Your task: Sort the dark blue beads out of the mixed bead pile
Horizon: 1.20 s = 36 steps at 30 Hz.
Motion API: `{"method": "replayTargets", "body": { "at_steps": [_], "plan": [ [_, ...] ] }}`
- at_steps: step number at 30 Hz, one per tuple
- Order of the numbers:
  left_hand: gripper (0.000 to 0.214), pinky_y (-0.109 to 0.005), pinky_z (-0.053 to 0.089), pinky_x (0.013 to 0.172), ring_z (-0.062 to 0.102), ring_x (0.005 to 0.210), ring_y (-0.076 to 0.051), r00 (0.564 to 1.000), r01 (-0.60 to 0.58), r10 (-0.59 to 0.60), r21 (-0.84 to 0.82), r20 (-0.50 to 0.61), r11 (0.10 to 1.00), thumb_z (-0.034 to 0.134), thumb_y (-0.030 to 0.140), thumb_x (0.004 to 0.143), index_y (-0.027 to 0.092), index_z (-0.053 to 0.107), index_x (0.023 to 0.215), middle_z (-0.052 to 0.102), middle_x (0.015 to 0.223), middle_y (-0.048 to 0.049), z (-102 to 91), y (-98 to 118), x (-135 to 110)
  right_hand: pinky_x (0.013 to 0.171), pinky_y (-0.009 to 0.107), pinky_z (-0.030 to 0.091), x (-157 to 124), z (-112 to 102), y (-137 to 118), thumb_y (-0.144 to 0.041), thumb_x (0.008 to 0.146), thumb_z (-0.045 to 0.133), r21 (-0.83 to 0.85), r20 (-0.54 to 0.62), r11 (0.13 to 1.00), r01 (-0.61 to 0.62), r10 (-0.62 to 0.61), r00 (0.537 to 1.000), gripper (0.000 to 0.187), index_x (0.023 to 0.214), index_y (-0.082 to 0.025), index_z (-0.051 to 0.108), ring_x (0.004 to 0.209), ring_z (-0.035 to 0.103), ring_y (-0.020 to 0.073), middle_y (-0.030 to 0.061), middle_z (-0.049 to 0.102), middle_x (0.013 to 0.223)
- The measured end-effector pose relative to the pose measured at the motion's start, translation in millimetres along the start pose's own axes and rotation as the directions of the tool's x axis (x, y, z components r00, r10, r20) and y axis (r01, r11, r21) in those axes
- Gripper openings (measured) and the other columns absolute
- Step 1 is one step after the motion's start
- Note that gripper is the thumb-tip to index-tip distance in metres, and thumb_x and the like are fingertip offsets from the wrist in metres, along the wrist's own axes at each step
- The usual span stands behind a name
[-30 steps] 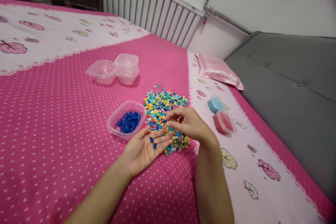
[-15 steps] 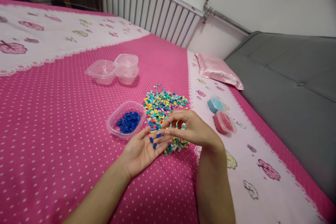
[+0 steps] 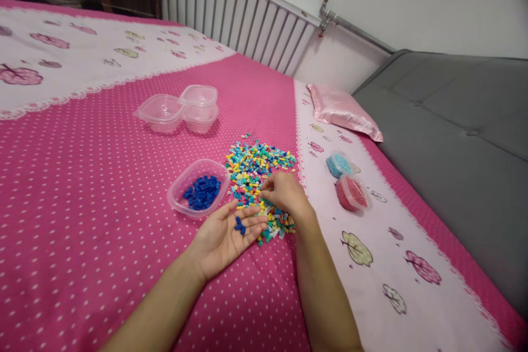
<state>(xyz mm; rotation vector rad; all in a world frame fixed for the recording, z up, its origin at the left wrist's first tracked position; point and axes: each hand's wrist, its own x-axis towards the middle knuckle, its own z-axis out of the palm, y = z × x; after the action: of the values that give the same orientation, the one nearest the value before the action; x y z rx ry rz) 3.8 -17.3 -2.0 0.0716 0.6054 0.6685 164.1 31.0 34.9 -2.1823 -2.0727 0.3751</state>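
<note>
My left hand [image 3: 223, 239] is palm up with its fingers stretched out, and it carries several small blue toy bricks [image 3: 240, 225] near the base of the fingers. Over the heap of mixed-colour toy bricks [image 3: 258, 158], my right hand [image 3: 284, 192] reaches down with thumb and fingers brought together. What sits between those fingertips, if anything, I cannot make out. Just left of the heap is a clear plastic tub [image 3: 177, 198] with many blue bricks [image 3: 202, 192] in it, beyond my left fingertips.
Clear plastic containers [image 3: 163, 113] stand farther back on the pink dotted bedspread [image 3: 103, 176]. To the right lie a tub of light-blue pieces [image 3: 339, 165] and a tub of red pieces [image 3: 351, 193]. A pink pillow [image 3: 344, 111] rests by the grey headboard [image 3: 454, 104].
My right hand has moved off my left fingers, down to the heap. The blue brick near my left fingertips now lies with the others, closer together on the hand.
</note>
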Motion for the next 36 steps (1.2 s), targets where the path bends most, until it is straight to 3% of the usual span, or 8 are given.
{"method": "replayTargets", "body": {
  "at_steps": [5, 11, 15, 27, 36],
  "plan": [
    [0.034, -0.027, 0.055, 0.070, 0.069, 0.069, -0.020, 1.000, 0.001, -0.001, -0.010, 0.017, 1.000, 0.035, 0.027, 0.093, 0.004, 0.059, 0.085, 0.069, 0.077, -0.0185, -0.7, 0.1, 1.4, 0.063, 0.025, 0.044, 2.0, 8.0, -8.3, -0.029, 0.070, 0.066, -0.096, 0.034, 0.993, -0.075, 0.078, 0.996, 0.011, 0.077, -0.025, 0.074, 0.078, 0.067, 0.0193, 0.0046, 0.073, 0.081],
    [0.035, -0.026, 0.055, 0.069, 0.068, 0.068, -0.020, 1.000, -0.004, 0.004, -0.009, 0.017, 1.000, 0.035, 0.027, 0.093, 0.004, 0.059, 0.082, 0.069, 0.074, -0.0170, 0.2, -0.3, 0.1, 0.066, 0.026, 0.046, -0.3, 2.2, -9.0, -0.027, 0.071, 0.062, -0.142, 0.013, 0.982, -0.124, 0.127, 0.992, 0.015, 0.079, -0.021, 0.074, 0.084, 0.066, 0.0217, 0.0083, 0.073, 0.087],
    [0.036, -0.026, 0.055, 0.068, 0.068, 0.067, -0.019, 0.999, 0.001, -0.001, -0.004, 0.033, 1.000, 0.034, 0.026, 0.093, 0.004, 0.060, 0.083, 0.069, 0.072, -0.0161, -0.1, -0.4, -0.1, 0.061, 0.024, 0.044, -0.8, -3.6, -0.8, -0.025, 0.071, 0.062, -0.058, -0.015, 0.996, -0.071, 0.071, 0.997, 0.011, 0.074, -0.022, 0.072, 0.077, 0.066, 0.0183, 0.0051, 0.072, 0.080],
    [0.036, -0.026, 0.054, 0.067, 0.068, 0.067, -0.019, 0.999, 0.001, -0.001, 0.003, 0.033, 1.000, 0.035, 0.027, 0.093, 0.003, 0.060, 0.087, 0.069, 0.074, -0.0169, -0.3, 0.8, -0.5, 0.070, 0.028, 0.047, -3.2, -16.8, 21.1, -0.027, 0.075, 0.059, 0.261, -0.320, 0.965, 0.010, 0.077, 0.944, 0.011, 0.079, -0.021, 0.067, 0.072, 0.063, 0.0159, 0.0023, 0.071, 0.079],
    [0.036, -0.026, 0.055, 0.068, 0.068, 0.066, -0.018, 0.999, -0.001, 0.000, 0.009, 0.051, 1.000, 0.034, 0.028, 0.094, 0.003, 0.060, 0.087, 0.068, 0.070, -0.0152, -0.2, 0.1, 0.6, 0.061, 0.025, 0.045, -14.6, -24.6, 11.9, -0.023, 0.073, 0.062, 0.442, -0.279, 0.875, 0.197, -0.075, 0.957, 0.012, 0.081, -0.017, 0.067, 0.061, 0.060, 0.0122, 0.0020, 0.069, 0.074]
  ]
}}
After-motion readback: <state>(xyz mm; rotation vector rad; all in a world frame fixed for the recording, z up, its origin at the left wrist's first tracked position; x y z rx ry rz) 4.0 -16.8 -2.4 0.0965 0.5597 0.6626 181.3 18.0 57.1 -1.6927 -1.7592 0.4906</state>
